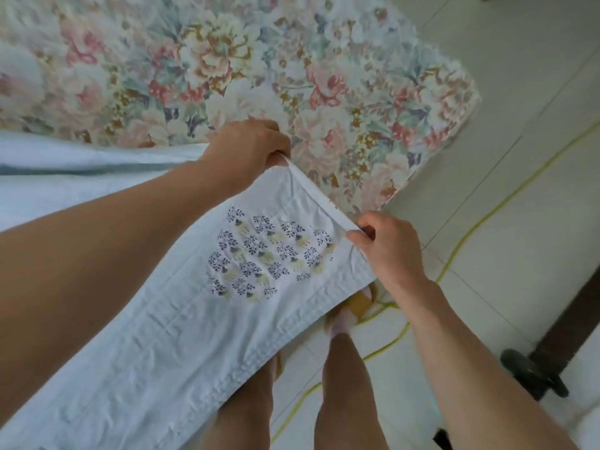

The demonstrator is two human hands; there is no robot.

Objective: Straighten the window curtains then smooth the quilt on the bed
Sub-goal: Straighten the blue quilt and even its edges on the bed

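Covering most of the upper view is the bed [454, 92], which carries a sheet printed with large pink, cream and green flowers. Its corner points to the right, where the floor [535, 206] of pale square tiles begins. A thin yellow-green cord [487, 219] runs in a curve over these tiles. At the right edge stands a dark wooden piece of furniture [578, 316], and a black object lies on the floor beside its base; what it is I cannot tell.

The quilt [156, 345] is pale blue-white with a patch of small dark-blue and yellow flowers. It lies across the near side of the bed, and its near part hangs over the person's legs. The left hand [250, 147] is closed on the folded hem of the quilt. The right hand [386, 245] pinches the same hem further along, so the edge is stretched straight between both hands.
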